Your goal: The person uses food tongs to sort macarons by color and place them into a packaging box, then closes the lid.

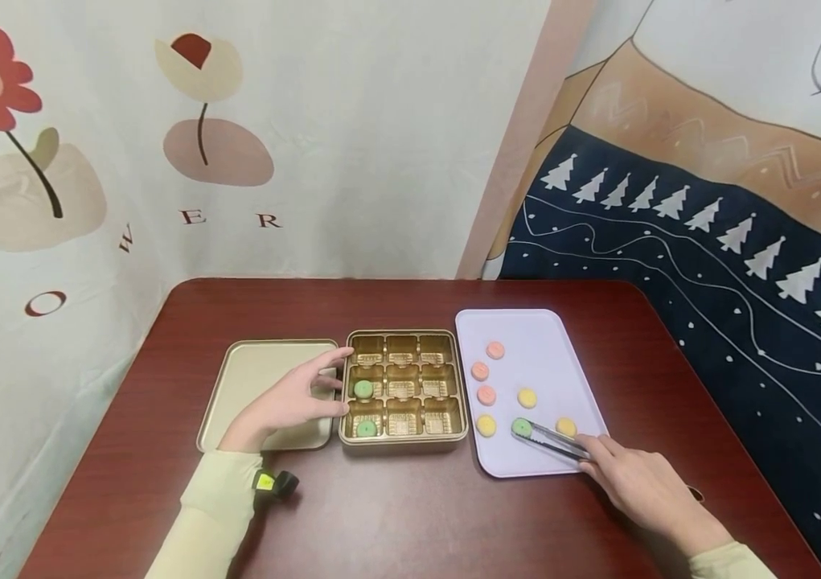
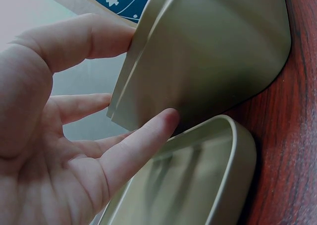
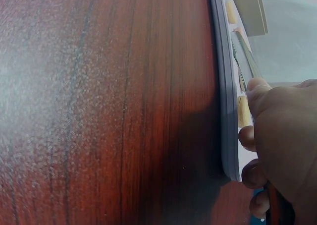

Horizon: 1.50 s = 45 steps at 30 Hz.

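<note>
The left sleeve (image 1: 200, 515) ends in the left hand (image 1: 290, 398), held wide over one lid (image 1: 254, 366), fingertips touching one box (image 1: 403, 440) with two green discs (image 1: 363, 389) inside. Nearer the right hand (image 1: 645, 486), one tray (image 1: 548, 342) bears three pink discs (image 1: 486, 395), three yellow discs (image 1: 527, 398) and one green disc (image 1: 522, 427), flanked by tongs (image 1: 555, 447) that hand grips. Grasping seems the step; lifting calls for a steady squeeze.

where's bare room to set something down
Free: table in front of box, between left sleeve and right hand; table behind box and lid; tray's far right corner, beside pink discs. Crowded: tray's near half, with tongs and yellow discs; between lid and box, by left hand.
</note>
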{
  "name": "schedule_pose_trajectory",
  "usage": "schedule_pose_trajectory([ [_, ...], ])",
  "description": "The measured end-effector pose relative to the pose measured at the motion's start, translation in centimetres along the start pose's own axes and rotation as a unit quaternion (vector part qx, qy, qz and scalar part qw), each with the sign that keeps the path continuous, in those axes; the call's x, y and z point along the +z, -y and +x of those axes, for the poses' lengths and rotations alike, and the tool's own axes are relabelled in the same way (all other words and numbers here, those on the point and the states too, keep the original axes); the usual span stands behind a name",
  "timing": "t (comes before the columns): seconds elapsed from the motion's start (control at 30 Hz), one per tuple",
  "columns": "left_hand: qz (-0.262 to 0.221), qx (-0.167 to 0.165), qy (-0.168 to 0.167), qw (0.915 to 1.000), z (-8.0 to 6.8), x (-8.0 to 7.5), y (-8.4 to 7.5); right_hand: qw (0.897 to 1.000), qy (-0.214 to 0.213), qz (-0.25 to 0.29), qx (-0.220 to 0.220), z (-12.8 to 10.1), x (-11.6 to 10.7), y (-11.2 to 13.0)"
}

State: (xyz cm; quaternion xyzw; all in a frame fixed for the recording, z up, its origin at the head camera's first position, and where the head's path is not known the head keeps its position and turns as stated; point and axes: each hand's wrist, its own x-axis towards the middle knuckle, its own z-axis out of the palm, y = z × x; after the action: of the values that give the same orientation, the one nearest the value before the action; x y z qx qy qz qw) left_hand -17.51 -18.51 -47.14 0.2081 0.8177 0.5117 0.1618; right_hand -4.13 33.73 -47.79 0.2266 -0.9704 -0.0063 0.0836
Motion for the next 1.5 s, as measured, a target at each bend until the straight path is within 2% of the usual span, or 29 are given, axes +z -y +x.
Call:
schedule_pose_trajectory([
  [0.3, 0.004, -0.001, -0.001, 1.0, -0.2, 0.2, -0.1, 1.0, 0.009, 0.004, 0.01, -0.3, 0.0, 0.1],
  [0.63, 0.003, -0.008, -0.004, 1.0, -0.2, 0.2, 0.0, 0.999, -0.041, 0.005, -0.014, 0.2, -0.3, -0.3],
  [1.2, 0.005, 0.0, -0.007, 1.0, -0.3, 0.3, -0.3, 0.998, -0.06, -0.004, -0.018, 2.3, -2.6, -1.4],
  [1.5, -0.004, -0.008, -0.005, 0.9999, -0.2, 0.3, 0.1, 1.0, -0.027, 0.004, -0.008, 3.9, -3.1, -1.0],
])
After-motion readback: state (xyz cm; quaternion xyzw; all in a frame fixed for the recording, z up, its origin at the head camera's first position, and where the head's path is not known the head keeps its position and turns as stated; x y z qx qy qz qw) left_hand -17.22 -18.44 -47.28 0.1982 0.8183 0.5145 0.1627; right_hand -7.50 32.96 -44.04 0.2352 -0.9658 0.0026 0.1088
